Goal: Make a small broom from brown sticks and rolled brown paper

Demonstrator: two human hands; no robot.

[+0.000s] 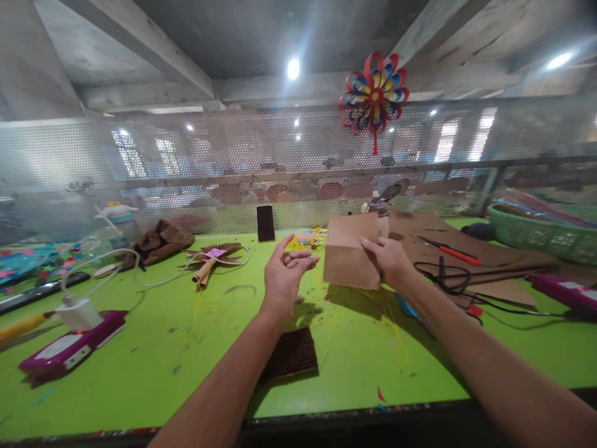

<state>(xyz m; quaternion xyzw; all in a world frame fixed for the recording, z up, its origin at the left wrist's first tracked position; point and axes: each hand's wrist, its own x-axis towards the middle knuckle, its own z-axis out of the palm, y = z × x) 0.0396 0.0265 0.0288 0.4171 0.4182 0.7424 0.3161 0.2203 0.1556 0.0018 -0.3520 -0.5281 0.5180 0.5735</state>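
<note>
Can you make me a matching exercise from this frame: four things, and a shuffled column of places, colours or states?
1. sheet
2. phone
3. basket
4. flower

A. green, at far right
B. red, blue and yellow, up high
C. held in the right hand
D. dark, standing upright

Pairs: 1-C, 2-D, 3-A, 4-B

I log plain tan paper (pixel 351 255); left of it, purple power strip (pixel 88 342); above it, red-blue-yellow flower ornament (pixel 375 96); below, lime-green table (pixel 153 367).
</note>
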